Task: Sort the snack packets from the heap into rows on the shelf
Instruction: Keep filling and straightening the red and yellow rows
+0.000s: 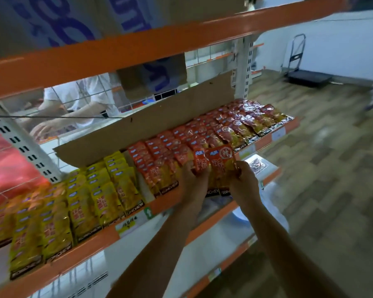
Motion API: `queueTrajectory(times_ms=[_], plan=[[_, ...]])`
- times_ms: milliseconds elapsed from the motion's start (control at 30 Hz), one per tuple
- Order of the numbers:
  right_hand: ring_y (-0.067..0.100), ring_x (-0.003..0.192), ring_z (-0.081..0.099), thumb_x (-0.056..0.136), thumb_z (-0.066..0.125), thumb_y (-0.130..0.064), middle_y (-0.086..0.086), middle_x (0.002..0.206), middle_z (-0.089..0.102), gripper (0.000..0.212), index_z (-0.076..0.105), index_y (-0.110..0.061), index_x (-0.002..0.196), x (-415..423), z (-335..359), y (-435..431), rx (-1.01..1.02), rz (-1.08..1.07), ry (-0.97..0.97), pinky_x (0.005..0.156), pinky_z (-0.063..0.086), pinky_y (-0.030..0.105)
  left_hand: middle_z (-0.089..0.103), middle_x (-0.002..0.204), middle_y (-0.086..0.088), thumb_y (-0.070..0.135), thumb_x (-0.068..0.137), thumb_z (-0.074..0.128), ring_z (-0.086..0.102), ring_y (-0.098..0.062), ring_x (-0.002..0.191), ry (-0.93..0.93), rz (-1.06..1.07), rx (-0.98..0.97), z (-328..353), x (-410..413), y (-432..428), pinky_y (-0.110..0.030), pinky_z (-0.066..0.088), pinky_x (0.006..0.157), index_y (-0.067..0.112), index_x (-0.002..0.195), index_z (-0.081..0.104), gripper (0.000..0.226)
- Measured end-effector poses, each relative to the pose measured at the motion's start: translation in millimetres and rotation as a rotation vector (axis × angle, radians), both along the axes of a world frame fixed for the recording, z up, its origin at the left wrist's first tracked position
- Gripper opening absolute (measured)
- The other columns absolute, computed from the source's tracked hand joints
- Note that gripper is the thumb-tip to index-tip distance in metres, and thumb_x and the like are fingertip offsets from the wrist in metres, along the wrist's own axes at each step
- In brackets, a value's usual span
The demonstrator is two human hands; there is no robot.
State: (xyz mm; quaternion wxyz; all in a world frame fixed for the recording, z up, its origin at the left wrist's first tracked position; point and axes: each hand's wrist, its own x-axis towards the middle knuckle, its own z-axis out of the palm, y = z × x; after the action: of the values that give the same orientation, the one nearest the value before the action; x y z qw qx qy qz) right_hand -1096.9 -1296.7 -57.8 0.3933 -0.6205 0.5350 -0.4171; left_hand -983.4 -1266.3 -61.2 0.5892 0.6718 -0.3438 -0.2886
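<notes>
Gripping two orange snack packets upright with left hand and right hand, fingers curled, at shelf front.

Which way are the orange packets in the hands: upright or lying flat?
Upright. The orange packets stand top edge up, fronts facing the camera, gripped by left hand and right hand at the shelf front.

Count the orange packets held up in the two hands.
2. The left packet is in the left hand, the right packet beside it in the right hand; more may hide behind them.
</notes>
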Motion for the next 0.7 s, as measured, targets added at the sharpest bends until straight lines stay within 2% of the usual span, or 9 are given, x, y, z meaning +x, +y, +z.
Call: queueTrajectory(times_ms=[67, 167, 233, 267, 367, 500, 567, 600, 700], plan=[[0.022, 0.089, 0.062, 0.091, 0.050, -0.011, 0.004, 0.101, 0.066, 0.025, 0.055, -0.014, 0.115, -6.9, 1.7, -31.6, -0.015, -0.022, 0.014, 0.070, 0.051, 0.029, 0.059, 0.101, 0.013, 0.032, 0.086, 0.067, 0.059, -0.008, 0.094, -0.027, -0.008, 0.014, 4.7, -6.1, -35.4, -0.016, 0.042, 0.064, 0.025, 0.117, 0.052, 0.035], [0.027, 0.088, 0.061, 0.089, 0.048, -0.005, 0.010, 0.101, 0.066, 0.023, 0.057, -0.011, 0.110, -17.4, 7.5, -76.7, -0.047, -0.055, 0.058, 0.075, 0.050, 0.035, 0.060, 0.112, 0.006, 0.031, 0.087, 0.066, 0.057, -0.002, 0.087, -0.102, -0.013, 0.072, 13.1, -15.2, -84.5, -0.014, 0.042, 0.064, 0.021, 0.125, 0.051, 0.042], [0.028, 0.084, 0.058, 0.086, 0.049, -0.001, 0.012, 0.097, 0.065, 0.024, 0.058, -0.008, 0.108, -24.2, 10.6, -104.5, -0.071, -0.078, 0.067, 0.072, 0.048, 0.035, 0.059, 0.123, -0.001, 0.032, 0.087, 0.066, 0.059, -0.015, 0.105, -0.165, -0.035, 0.082, 16.9, -21.5, -110.6, -0.025, 0.048, 0.084, 0.017, 0.130, 0.049, 0.048], [0.028, 0.082, 0.057, 0.085, 0.049, 0.000, 0.011, 0.094, 0.063, 0.025, 0.058, -0.006, 0.107, -27.2, 11.5, -116.5, -0.079, -0.090, 0.072, 0.069, 0.048, 0.035, 0.057, 0.127, -0.003, 0.032, 0.087, 0.066, 0.057, -0.021, 0.113, -0.211, -0.035, 0.090, 18.1, -24.6, -121.7, -0.029, 0.046, 0.092, 0.016, 0.134, 0.047, 0.053], [0.019, 0.078, 0.051, 0.083, 0.047, 0.002, -0.001, 0.086, 0.055, 0.025, 0.057, -0.009, 0.103, -34.2, 8.4, -146.9, -0.088, -0.113, 0.047, 0.058, 0.039, 0.021, 0.052, 0.137, -0.003, 0.034, 0.088, 0.065, 0.052, -0.023, 0.123, -0.245, -0.043, 0.108, 17.3, -30.8, -149.2, -0.035, 0.041, 0.102, 0.020, 0.141, 0.037, 0.062], [0.007, 0.071, 0.052, 0.084, 0.046, 0.004, -0.007, 0.084, 0.054, 0.030, 0.052, -0.013, 0.107, -41.7, 6.2, -187.8, -0.115, -0.065, 0.011, 0.055, 0.039, 0.009, 0.040, 0.149, -0.004, 0.030, 0.091, 0.062, 0.045, -0.021, 0.131, -0.253, -0.040, 0.089, 15.0, -39.9, -184.2, -0.034, 0.038, 0.107, 0.025, 0.150, 0.020, 0.072], [0.015, 0.075, 0.057, 0.083, 0.045, 0.005, 0.001, 0.089, 0.059, 0.036, 0.051, -0.012, 0.114, -47.1, 6.3, -212.8, -0.113, -0.041, -0.006, 0.068, 0.048, 0.022, 0.030, 0.155, -0.003, 0.023, 0.091, 0.064, 0.041, -0.019, 0.136, -0.278, -0.019, 0.030, 14.0, -46.2, -200.8, -0.032, 0.036, 0.109, 0.028, 0.152, 0.011, 0.081], [0.018, 0.075, 0.056, 0.082, 0.044, 0.006, 0.003, 0.088, 0.060, 0.039, 0.052, -0.010, 0.116, -50.3, 6.1, -226.1, -0.109, -0.026, -0.006, 0.068, 0.048, 0.030, 0.027, 0.157, -0.002, 0.021, 0.090, 0.064, 0.039, -0.018, 0.137, -0.300, -0.009, 0.014, 13.5, -49.5, -209.2, -0.026, 0.034, 0.108, 0.030, 0.152, 0.008, 0.085], [0.014, 0.065, 0.048, 0.080, 0.044, 0.009, -0.002, 0.076, 0.053, 0.034, 0.053, -0.011, 0.106, -62.4, 6.5, -264.2, -0.147, 0.046, 0.011, 0.055, 0.038, 0.023, 0.027, 0.156, 0.000, 0.010, 0.090, 0.062, 0.049, -0.016, 0.129, -0.309, -0.009, -0.003, 12.8, -60.7, -233.7, -0.020, 0.040, 0.099, 0.035, 0.152, 0.002, 0.090]])
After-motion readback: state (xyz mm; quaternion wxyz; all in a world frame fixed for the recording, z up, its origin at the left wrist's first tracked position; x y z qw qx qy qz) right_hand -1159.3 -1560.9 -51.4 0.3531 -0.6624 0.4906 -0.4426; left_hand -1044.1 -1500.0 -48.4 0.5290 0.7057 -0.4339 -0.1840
